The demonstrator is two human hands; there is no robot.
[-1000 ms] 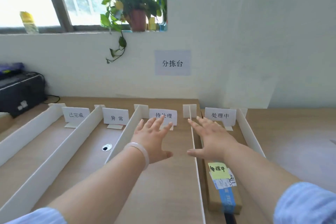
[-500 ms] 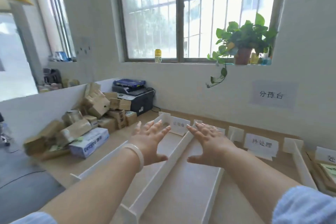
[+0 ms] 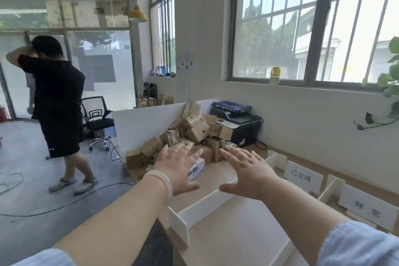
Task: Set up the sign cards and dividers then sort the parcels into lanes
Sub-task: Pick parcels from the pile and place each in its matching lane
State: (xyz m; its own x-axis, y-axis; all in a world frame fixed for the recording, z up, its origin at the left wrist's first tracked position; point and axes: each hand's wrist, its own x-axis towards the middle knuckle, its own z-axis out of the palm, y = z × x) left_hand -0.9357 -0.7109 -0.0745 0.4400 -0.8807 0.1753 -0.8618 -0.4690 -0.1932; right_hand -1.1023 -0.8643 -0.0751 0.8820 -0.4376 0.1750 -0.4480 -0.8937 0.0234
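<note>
Parcels (image 3: 190,134) heaped beside printer (image 3: 237,125); both hands (image 3: 179,166) spread, empty, above divider (image 3: 205,203).

— How do we have our arms?

— Both stretched out ahead of us, forearms bare, coming in from the lower corners and drawing closer toward the wrists.

— And our left hand (image 3: 179,169)?

— We hold it up in the air, palm down, fingers straight and fanned, pointing away from us, thumb stuck out to the right.

— Our right hand (image 3: 248,171)?

— Much the same, mirrored: palm down, fingers spread and aimed forward, a little leftward, thumb out to the left. Both hands are empty.

— Do they touch?

— No. We keep them side by side at about one height, thumbs pointing at each other across a gap.
</note>
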